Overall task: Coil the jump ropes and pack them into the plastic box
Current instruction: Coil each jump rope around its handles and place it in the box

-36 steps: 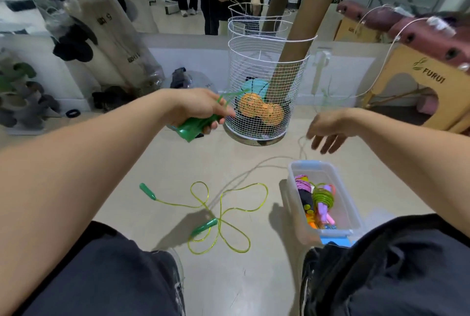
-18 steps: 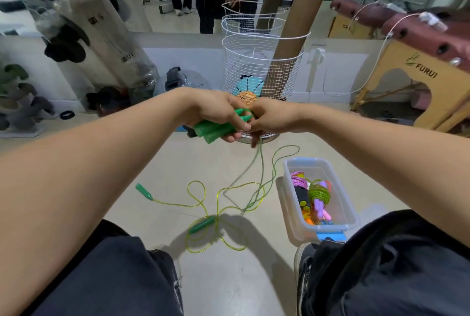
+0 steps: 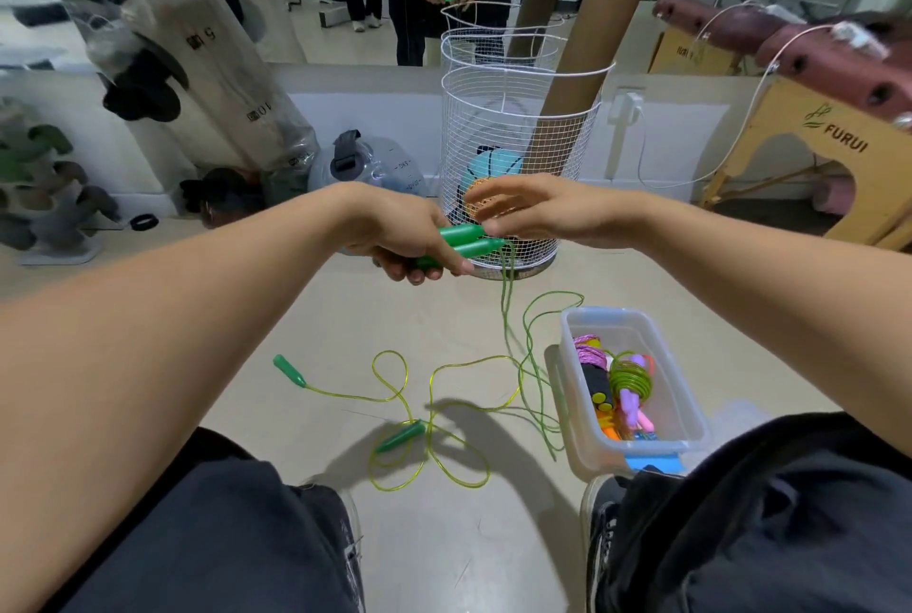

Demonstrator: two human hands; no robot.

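At mid-frame the left hand [image 3: 404,237] is gripping two green handles [image 3: 464,242] side by side, fingers curled under them, while the right hand [image 3: 538,217] is touching their tips, seemingly pinching the cord there. The cord [image 3: 508,296] is hanging limp from the tips to the floor, so it looks light and floppy, probably springy and slick; the stiff handles are the sure hold. A second rope [image 3: 409,395] is lying loose on the floor at lower centre, and the box [image 3: 686,395] with coiled ropes is sitting at lower right.
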